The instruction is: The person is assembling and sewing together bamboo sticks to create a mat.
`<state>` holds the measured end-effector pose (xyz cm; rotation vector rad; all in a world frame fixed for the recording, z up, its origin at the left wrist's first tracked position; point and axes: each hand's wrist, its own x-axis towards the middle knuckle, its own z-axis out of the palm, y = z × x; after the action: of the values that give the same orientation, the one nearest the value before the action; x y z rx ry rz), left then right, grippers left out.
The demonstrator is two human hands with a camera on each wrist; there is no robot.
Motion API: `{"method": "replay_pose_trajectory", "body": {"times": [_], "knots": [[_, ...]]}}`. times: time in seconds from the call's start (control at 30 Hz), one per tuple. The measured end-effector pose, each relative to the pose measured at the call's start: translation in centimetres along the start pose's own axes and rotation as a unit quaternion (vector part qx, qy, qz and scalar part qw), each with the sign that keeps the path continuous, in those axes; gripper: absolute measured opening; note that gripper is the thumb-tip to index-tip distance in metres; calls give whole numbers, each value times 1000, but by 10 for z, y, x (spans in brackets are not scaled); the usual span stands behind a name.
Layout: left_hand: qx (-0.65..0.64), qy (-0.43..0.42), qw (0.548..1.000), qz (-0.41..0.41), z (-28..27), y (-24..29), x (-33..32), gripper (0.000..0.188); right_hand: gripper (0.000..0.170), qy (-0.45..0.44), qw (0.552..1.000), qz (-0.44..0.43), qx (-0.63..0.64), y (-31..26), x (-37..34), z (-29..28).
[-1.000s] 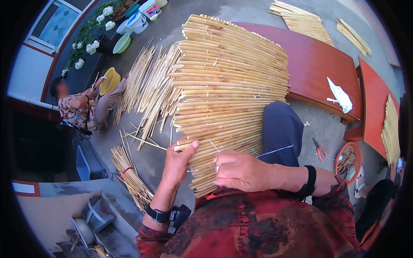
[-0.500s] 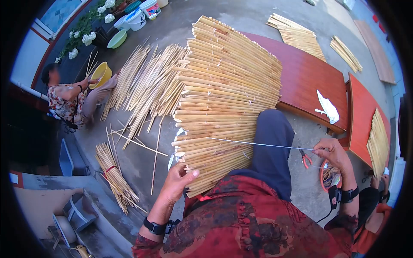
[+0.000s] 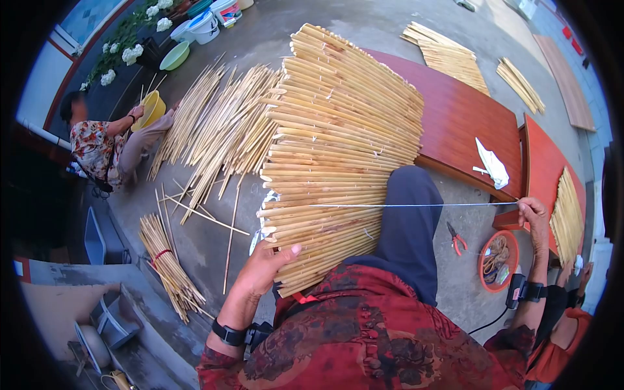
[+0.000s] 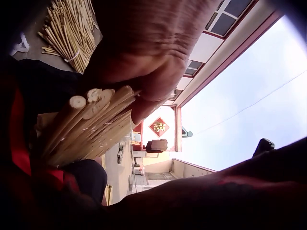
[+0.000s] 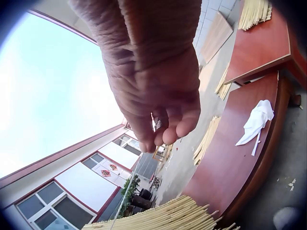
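Note:
A mat of pale reed stalks lies fanned over the person's lap and knee, its upper part by the red-brown table. The left hand grips the mat's near left edge, thumb on top; in the left wrist view its fingers wrap the cut stalk ends. Far out to the right, the right hand pinches a white thread, which runs taut and nearly level from the mat across the knee. In the right wrist view the curled right hand holds the thread between thumb and finger.
An orange basket and red-handled pliers are on the ground at right. A white cloth lies on the red-brown table. Loose stalks and a tied bundle lie at left, near a seated person holding a yellow basin.
The right hand has moved from the mat's near edge far out to the right, drawing the thread out long and straight. The left hand still grips the mat's edge.

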<state>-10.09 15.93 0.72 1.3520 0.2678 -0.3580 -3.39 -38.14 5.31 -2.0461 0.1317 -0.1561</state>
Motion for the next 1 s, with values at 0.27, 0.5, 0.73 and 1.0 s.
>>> {"method": "replay_pose_trajectory", "body": {"times": [0.27,0.5,0.73,1.0], "knots": [[-18,58,998,16,5,-4,1,37,11,72,933,-50,349,-24,33,10],[65,24,995,76,21,9,-13,30,9,-50,872,-112,475,-133,27,114],[162,11,981,106,30,19,-13,27,9,-384,895,-31,226,-148,-22,220],[139,22,986,85,31,28,-13,25,9,-339,925,-148,92,-137,-34,263]]}}
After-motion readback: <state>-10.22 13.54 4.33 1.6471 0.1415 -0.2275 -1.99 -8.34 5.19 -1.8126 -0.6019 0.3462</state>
